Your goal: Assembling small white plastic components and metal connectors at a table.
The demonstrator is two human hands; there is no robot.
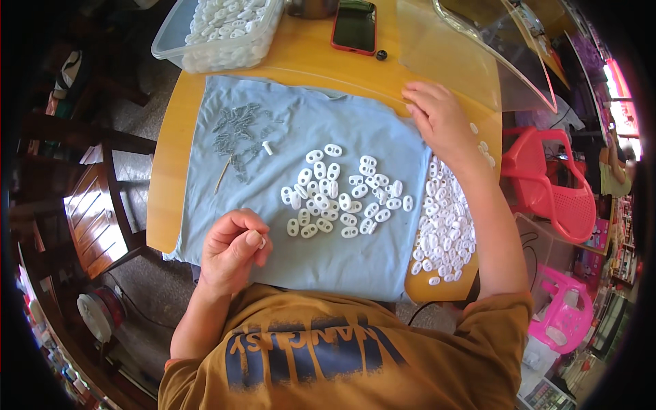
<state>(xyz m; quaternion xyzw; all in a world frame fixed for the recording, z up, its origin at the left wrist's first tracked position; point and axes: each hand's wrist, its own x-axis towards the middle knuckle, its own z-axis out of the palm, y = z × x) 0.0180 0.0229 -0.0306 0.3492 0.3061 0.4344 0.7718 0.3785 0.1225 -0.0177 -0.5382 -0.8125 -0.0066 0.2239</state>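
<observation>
My left hand [236,249] is closed at the near left of a light blue cloth [362,273]. Thumb and fingertips pinch a small white piece [263,242], mostly covered by the fingers. At the cloth's far right edge lies my right hand [437,116], fingers stretched out and no object visible in it. Between the hands, many white oval plastic pieces with two holes [323,188] are scattered on the cloth. A dense heap of similar white pieces [447,229] lies beside my right forearm. Toward the far left sit small grey, thin parts [239,130], a white peg [267,147] and a thin brown stick [222,174].
A clear plastic tub [229,58] full of white pieces stands at the table's far left. Behind the cloth lie a red-cased phone [354,27] and a small black round thing [381,55]. A transparent sheet [465,61] covers the far right. Red [553,181] and pink [564,311] plastic seats stand right.
</observation>
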